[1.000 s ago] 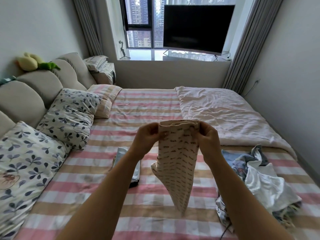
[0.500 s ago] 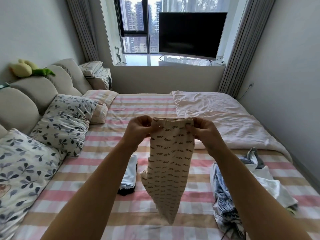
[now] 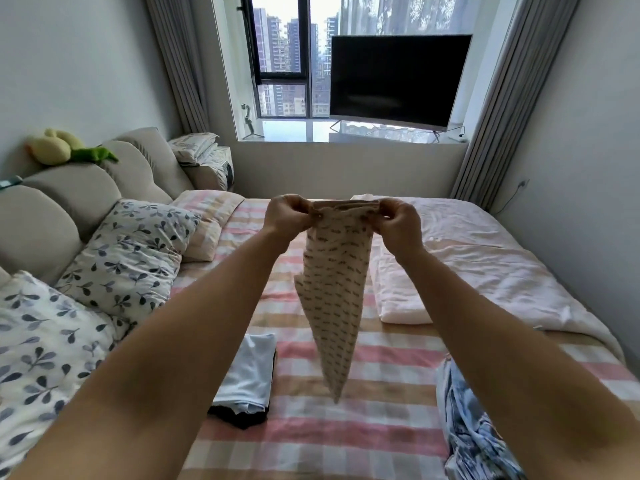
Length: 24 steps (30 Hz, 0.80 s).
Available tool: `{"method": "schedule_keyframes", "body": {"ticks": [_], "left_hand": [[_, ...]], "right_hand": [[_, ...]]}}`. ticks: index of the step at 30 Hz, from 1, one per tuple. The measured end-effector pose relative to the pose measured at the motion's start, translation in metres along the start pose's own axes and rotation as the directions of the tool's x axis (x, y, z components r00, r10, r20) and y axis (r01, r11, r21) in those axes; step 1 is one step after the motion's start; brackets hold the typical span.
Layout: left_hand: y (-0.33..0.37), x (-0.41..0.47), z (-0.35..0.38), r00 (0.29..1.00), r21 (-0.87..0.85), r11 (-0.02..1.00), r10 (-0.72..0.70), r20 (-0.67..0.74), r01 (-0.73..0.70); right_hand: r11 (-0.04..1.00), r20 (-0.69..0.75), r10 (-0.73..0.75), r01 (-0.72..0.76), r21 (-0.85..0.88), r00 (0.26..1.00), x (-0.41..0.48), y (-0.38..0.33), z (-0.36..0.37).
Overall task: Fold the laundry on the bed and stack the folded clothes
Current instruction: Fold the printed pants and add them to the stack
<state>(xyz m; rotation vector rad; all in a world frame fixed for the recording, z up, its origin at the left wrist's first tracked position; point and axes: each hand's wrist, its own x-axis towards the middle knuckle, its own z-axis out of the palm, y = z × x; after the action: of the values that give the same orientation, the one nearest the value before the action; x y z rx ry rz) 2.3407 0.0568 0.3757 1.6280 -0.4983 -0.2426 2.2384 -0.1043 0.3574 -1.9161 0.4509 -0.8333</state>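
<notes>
A beige garment with small dark prints [image 3: 334, 306] hangs in the air over the striped bed [image 3: 381, 410]. My left hand [image 3: 287, 216] pinches its top edge on the left and my right hand [image 3: 398, 221] pinches it on the right, both raised at about chest height. The cloth narrows to a point below. On the bed under it, to the left, lies a small stack of folded clothes [image 3: 247, 379], pale blue on top and black beneath. A heap of unfolded laundry [image 3: 474, 420] in blue and white lies at the lower right, partly behind my right forearm.
Leaf-print pillows [image 3: 128, 258] and a padded headboard [image 3: 69, 199] line the left side. A pale pink duvet [image 3: 478, 265] covers the far right of the bed. A television [image 3: 398, 77] stands on the window ledge ahead. Walls close in on both sides.
My two hands have lifted the beige garment higher and farther from me, still held by its top edge. The view has tilted up, so the laundry heap sits lower at the right.
</notes>
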Motion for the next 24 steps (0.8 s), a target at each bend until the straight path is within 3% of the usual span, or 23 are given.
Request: {"method": "schedule_keyframes", "body": {"ticks": [3,7,13,16,20,24], "left_hand": [[0.002,0.006,-0.003,0.997,-0.045,0.997,0.069,0.03,-0.068],[-0.033,-0.013,-0.007,0.993,-0.033,0.999,0.036,0.109,-0.033],[-0.148,-0.079,-0.001,0.966,0.137,0.973,-0.209,0.152,0.189],[-0.217,-0.127,0.008,0.864,0.145,0.877,-0.477,0.16,0.457],[-0.306,-0.205,0.021,0.601,0.194,0.637,-0.769,0.216,0.746],[-0.38,-0.279,0.033,0.445,0.051,0.46,-0.877,0.181,0.886]], "right_hand": [[0.998,0.007,-0.058,0.058,0.024,0.998,0.011,0.0,0.0],[0.999,0.105,-0.042,0.042,0.0,0.994,-0.014,0.028,0.006],[0.986,0.193,0.155,-0.142,-0.083,0.969,-0.112,0.122,0.032],[0.956,0.175,0.271,-0.244,-0.162,0.947,-0.181,0.173,0.042],[0.818,0.259,0.574,-0.555,-0.148,0.777,-0.284,0.229,0.054],[0.502,0.315,0.83,-0.863,-0.06,0.461,-0.371,0.284,0.063]]}}
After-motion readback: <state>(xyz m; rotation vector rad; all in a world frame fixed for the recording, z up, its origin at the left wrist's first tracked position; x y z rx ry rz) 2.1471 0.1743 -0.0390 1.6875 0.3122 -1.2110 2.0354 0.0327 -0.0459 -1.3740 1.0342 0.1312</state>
